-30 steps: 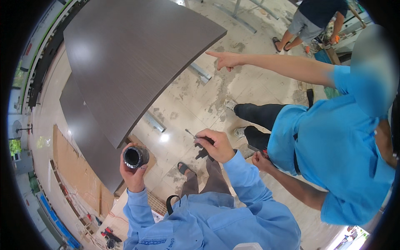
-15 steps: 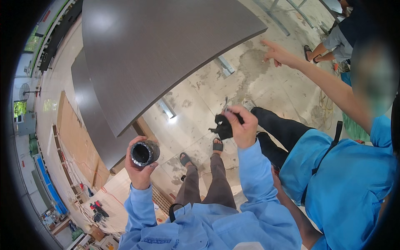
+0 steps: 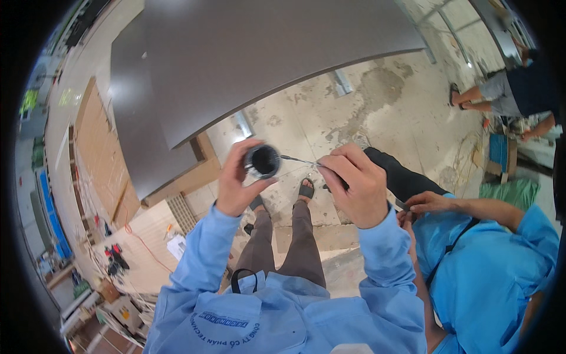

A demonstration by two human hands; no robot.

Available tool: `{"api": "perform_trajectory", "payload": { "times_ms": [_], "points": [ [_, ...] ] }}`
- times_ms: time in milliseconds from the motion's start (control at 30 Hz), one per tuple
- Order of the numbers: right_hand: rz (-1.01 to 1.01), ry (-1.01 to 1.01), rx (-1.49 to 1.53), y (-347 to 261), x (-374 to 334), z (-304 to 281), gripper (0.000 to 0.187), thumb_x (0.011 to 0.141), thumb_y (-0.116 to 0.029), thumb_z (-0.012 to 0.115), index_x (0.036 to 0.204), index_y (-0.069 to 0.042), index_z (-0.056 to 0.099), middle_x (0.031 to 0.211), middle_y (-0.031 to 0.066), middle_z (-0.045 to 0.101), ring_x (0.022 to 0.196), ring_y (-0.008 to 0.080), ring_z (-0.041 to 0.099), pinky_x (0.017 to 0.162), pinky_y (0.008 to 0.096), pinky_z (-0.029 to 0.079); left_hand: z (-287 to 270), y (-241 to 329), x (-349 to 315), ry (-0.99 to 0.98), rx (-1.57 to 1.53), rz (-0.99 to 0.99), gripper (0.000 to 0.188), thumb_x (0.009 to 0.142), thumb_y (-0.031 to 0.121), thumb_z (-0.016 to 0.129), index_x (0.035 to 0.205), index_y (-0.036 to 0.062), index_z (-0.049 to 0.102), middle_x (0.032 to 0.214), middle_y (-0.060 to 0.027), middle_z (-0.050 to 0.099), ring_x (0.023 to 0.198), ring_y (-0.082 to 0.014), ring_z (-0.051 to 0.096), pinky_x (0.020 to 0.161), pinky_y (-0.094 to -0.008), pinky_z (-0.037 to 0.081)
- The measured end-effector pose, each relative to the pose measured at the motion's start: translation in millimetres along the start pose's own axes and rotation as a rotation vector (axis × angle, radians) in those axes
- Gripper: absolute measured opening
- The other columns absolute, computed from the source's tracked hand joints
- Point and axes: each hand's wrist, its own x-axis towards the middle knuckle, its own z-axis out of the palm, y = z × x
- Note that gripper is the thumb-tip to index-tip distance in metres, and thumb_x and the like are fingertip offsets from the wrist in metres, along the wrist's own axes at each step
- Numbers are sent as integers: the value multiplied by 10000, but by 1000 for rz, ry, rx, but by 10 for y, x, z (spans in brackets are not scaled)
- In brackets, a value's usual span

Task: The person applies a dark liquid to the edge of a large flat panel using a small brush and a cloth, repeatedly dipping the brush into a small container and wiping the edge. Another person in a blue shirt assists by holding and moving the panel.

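Observation:
My left hand [image 3: 237, 180] is closed around a small open pot [image 3: 263, 161] with a dark inside, its mouth tilted up toward me. In my right hand [image 3: 359, 183] a thin brush [image 3: 300, 160] is pinched between thumb and fingers. The brush's dark tip points left and lies right by the pot's rim; whether it touches cannot be made out. Beyond both hands lies a large dark brown panel [image 3: 277, 47], its near edge a little past the pot.
A co-worker in a blue shirt [image 3: 483, 265] stands close on my right, hands together. Another person [image 3: 501, 94] is at the far right. Metal legs [image 3: 343, 82] show below the panel. A light board [image 3: 141, 248] with red-and-black tools [image 3: 116, 258] lies at left.
My hands have come closer together, the brush now beside the pot. The black cloth in my right hand no longer shows. The co-worker's pointing arm has dropped.

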Motion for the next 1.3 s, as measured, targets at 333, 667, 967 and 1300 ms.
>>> {"api": "perform_trajectory", "payload": {
  "times_ms": [333,667,967,1300],
  "points": [
    [76,11,-71,143,-28,-167,107,838,-2,757,932,-30,715,878,109,664,745,268,689,677,342,548,-91,-68,-86,45,-47,22,728,728,-64,874,1379,26,562,1389,-79,518,1304,-203,551,1116,-335,464],
    [335,593,55,2102,311,820,137,915,-94,769,1007,7,758,934,121,772,857,198,723,807,309,546,-256,-302,-537,121,-15,-160,776,693,71,937,1363,19,549,1357,-97,551,1249,-241,611,1099,-366,477],
    [354,673,150,2560,647,1012,111,883,-70,766,986,-27,770,928,133,756,805,262,722,754,356,546,-30,-416,-673,94,6,-213,773,710,148,966,1351,0,561,1350,-109,545,1245,-258,632,1069,-366,506],
    [349,540,162,2519,687,989,99,900,-68,773,983,-15,765,906,119,760,810,213,716,765,318,545,135,-401,-612,81,-28,-236,761,707,154,966,1344,17,573,1336,-103,542,1251,-219,575,1084,-343,468]
  ]
}}
